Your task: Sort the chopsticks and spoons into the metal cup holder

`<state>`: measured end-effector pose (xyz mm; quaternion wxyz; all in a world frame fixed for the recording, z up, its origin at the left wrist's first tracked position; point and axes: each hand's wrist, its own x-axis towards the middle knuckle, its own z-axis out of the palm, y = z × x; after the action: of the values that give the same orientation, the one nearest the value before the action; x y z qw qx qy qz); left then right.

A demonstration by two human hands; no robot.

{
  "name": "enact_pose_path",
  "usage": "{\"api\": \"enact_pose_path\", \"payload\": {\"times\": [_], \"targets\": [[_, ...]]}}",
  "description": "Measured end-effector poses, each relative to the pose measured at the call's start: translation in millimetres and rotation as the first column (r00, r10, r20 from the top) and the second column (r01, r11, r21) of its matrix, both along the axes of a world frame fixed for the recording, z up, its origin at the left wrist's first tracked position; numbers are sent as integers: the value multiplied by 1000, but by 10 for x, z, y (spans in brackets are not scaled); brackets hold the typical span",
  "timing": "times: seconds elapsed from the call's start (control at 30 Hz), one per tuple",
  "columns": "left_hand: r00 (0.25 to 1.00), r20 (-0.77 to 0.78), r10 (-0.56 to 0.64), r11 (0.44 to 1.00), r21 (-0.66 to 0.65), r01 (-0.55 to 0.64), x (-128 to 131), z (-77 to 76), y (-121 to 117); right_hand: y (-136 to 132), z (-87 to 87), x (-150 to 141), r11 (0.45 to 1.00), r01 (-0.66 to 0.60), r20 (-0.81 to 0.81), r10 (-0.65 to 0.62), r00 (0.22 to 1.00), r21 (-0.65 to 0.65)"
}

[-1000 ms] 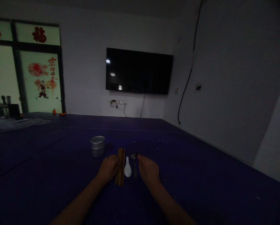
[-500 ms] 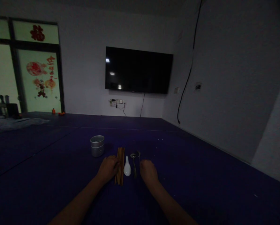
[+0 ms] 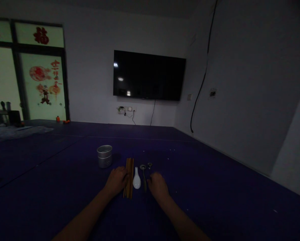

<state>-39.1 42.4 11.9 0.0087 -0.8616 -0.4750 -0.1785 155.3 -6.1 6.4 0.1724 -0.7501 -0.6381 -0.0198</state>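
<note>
My left hand [image 3: 117, 180] lies curled against the left side of a bundle of wooden chopsticks [image 3: 130, 184], its fingertips touching them. To the right of the bundle, a white soup spoon [image 3: 137, 182] rests with its bowl toward me. A metal spoon [image 3: 144, 177] lies beside it, bowl pointing away. My right hand [image 3: 158, 185] is closed low over the table, at the near end of a second metal spoon [image 3: 150, 165]. Only that spoon's head shows clearly; its handle runs toward my fingers and is mostly hidden.
A silver metal cup [image 3: 104, 157] with a perforated lower side stands behind my left hand. Small white specks dot the purple tabletop [image 3: 215, 190]. Clear plastic sheeting [image 3: 19, 132] lies at far left. A television [image 3: 150, 75] and a hanging cable [image 3: 201, 88] are on the walls.
My right hand has drawn back toward me from the second metal spoon's head, leaving that head uncovered. My left hand stays at the chopsticks.
</note>
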Motion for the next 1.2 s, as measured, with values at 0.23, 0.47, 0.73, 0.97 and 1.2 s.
{"api": "enact_pose_path", "payload": {"times": [0.23,0.47,0.73,0.97,1.2], "targets": [[1000,22,-20,999,36,19,4,-16,7,19,-5,0,1000,-3,-4,2,1000,-29],[964,49,-261,962,94,256,4,-89,15,40,-21,-23,996,-76,37,78,996,-39],[952,19,-305,952,-1,305,11,-134,-17,29,-3,-53,991,-127,33,128,991,-36],[952,40,-303,953,3,304,15,-101,-52,-16,64,-99,985,-158,15,159,987,-66],[952,26,-305,952,-8,306,18,-95,-48,-54,91,-115,988,-153,19,154,988,-28]]}}
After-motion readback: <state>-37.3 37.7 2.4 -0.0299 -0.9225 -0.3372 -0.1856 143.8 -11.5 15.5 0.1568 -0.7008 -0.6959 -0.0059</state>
